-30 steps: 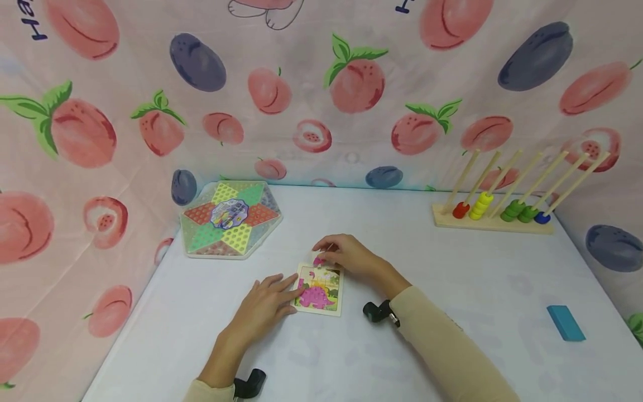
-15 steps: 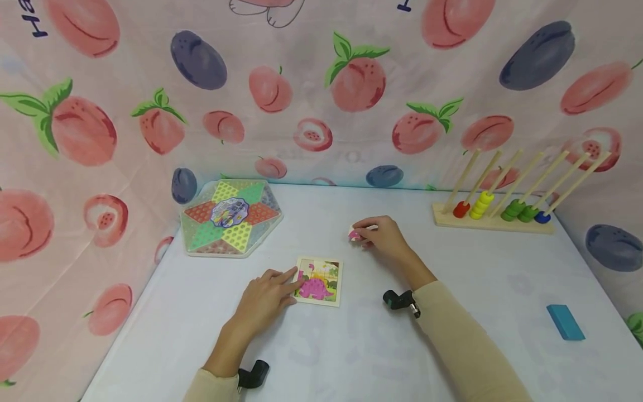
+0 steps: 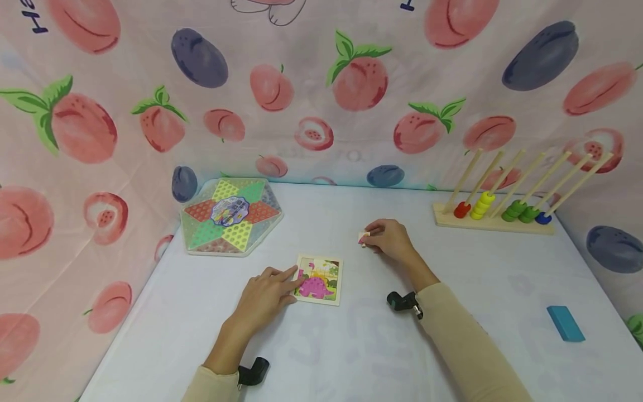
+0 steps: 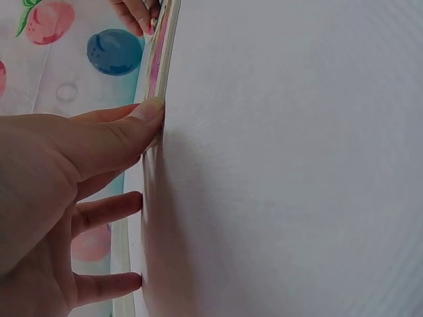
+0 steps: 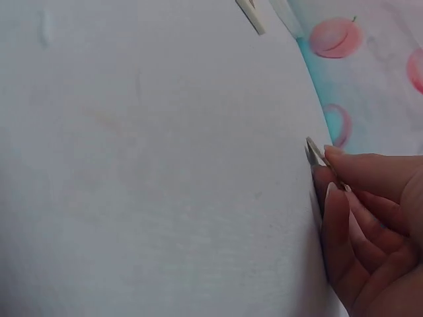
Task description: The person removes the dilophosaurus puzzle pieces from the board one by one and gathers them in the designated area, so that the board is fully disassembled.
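A square jigsaw puzzle [image 3: 315, 287] with a pink dinosaur lies flat on the white table in the head view. My left hand [image 3: 263, 296] rests at its left side, fingers stretched out, index and middle fingertips on the frame. In the left wrist view, the thumb [image 4: 142, 119] touches the puzzle's edge [image 4: 160, 63]. Up and right of the puzzle, my right hand [image 3: 392, 241] pinches a small puzzle piece [image 3: 363, 239] between thumb and fingers. The right wrist view shows that piece [image 5: 320, 155] edge-on and tilted, close to the table; contact there is unclear.
A hexagonal Chinese checkers board [image 3: 231, 218] lies at the back left. At the back right stands a wooden bead counter [image 3: 494, 220] with upright rods. A blue block [image 3: 566, 323] is at the right. Fruit-printed cloth [image 3: 321, 84] hangs behind.
The right hand has moved from the puzzle's top edge to the right and slightly back, carrying the pinched piece. The puzzle has shifted slightly upward in view, with the left hand still on it.
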Demonstrator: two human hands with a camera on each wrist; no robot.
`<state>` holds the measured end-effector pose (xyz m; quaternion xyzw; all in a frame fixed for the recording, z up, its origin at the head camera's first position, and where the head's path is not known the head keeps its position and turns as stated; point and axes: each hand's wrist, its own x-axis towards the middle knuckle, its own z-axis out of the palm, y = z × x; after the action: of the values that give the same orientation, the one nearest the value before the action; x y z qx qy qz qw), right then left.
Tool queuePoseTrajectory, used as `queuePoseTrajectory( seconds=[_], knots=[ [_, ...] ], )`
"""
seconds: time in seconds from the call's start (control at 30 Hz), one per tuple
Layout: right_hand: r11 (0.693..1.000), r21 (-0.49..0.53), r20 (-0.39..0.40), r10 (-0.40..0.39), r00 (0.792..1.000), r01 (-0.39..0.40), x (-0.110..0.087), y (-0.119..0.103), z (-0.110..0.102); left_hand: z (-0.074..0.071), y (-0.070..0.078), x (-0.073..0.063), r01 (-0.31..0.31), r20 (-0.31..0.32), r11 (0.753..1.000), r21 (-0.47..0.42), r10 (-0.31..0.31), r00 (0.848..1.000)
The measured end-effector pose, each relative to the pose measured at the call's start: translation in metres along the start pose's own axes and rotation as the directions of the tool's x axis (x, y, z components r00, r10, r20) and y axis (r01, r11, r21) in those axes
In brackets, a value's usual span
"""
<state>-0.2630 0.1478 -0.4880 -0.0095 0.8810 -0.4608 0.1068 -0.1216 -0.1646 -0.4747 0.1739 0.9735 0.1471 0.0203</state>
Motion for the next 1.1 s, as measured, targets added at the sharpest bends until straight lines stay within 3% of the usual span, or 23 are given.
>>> queuePoseTrajectory(
  seconds=[0.3,1.1],
  knots=[
    [0.976,-0.213,-0.094,-0.071,0.993,0.049,-0.0041,-0.0038,0.0016,-0.0011,0.0012,0.0018,0.011,0.020,1.000,0.014,-0.011,1.000],
    [0.977,-0.202,-0.062,-0.075,0.995,0.061,-0.0044,-0.0055,0.0062,-0.0002,0.0006,0.0012,0.004,0.019,1.000,0.023,-0.004,1.000]
  ],
)
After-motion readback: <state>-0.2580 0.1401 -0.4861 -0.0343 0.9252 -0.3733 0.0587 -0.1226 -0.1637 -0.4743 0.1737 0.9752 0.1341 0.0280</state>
